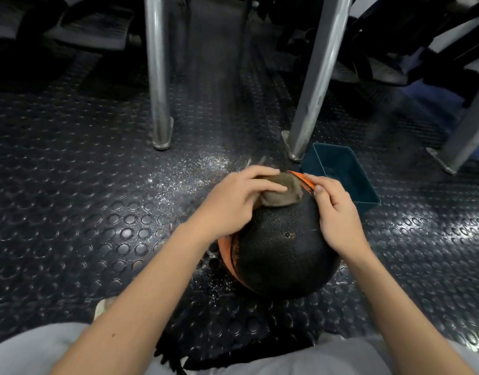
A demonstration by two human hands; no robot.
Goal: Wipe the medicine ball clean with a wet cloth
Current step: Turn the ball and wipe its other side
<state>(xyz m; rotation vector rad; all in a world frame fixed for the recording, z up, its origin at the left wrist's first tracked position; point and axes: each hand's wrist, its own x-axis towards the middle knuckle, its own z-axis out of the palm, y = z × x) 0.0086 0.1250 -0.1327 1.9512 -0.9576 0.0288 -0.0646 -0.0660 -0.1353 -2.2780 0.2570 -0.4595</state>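
Head view: left hand (233,201) grips the cloth (281,197) atop the medicine ball (281,255); right hand (338,215) lies with relaxed fingers (323,185) against it.

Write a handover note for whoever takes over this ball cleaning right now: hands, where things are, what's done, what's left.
Left hand: holds the bunched cloth against the far top of the medicine ball.
Right hand: open, resting on the ball's right side, apparently steadying it.
Where: the ball sits on the studded floor in front of the person; a teal tub stands just beyond it to the right.
Done: cloth is on the ball; how much is already clean cannot be told.
Left: likely the near face, sides and underside.
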